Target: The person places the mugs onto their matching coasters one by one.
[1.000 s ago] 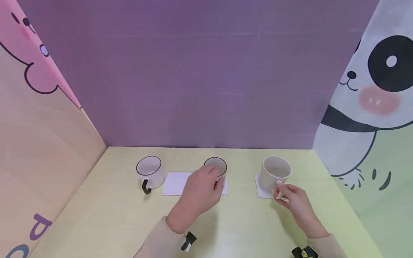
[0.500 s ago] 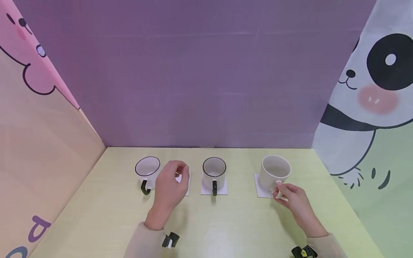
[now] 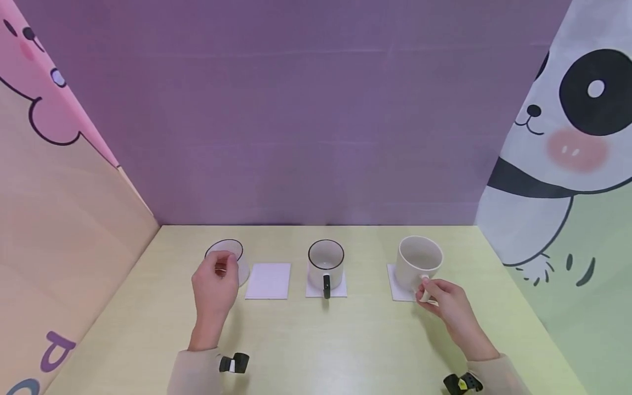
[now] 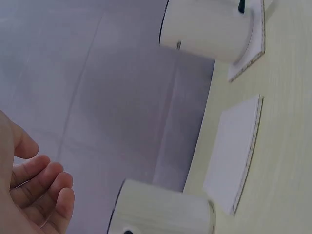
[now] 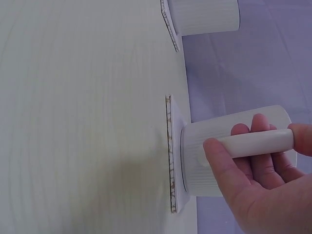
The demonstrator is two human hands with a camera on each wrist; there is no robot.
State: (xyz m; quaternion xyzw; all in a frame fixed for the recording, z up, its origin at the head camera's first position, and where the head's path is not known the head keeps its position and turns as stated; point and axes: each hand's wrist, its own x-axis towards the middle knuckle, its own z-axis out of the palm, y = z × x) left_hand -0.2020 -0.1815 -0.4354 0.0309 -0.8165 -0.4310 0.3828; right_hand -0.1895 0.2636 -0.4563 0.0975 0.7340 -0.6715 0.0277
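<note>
My right hand (image 3: 446, 304) holds the handle (image 5: 258, 144) of an all-white mug (image 3: 412, 269), which stands upright on a square white coaster (image 3: 399, 291). In the right wrist view the fingers pass behind that handle, with the thumb at its upper end. My left hand (image 3: 214, 285) hovers before the left mug (image 3: 243, 272), a white one with a dark rim, and covers much of it, including its handle. Its fingers are loosely bent and hold nothing; in the left wrist view a gap separates them from this mug (image 4: 161, 209).
Between the hands, a white mug (image 3: 317, 274) with dark rim and black handle stands on a coaster (image 3: 342, 291). A bare coaster (image 3: 268, 281) lies between it and the left mug. Behind the pale table (image 3: 355, 334) rises a purple backdrop (image 3: 316, 120); printed panels flank both sides.
My left hand has left the middle mug and swung left, past the bare coaster, to the left mug. The right hand still holds the white mug's handle in the same place.
</note>
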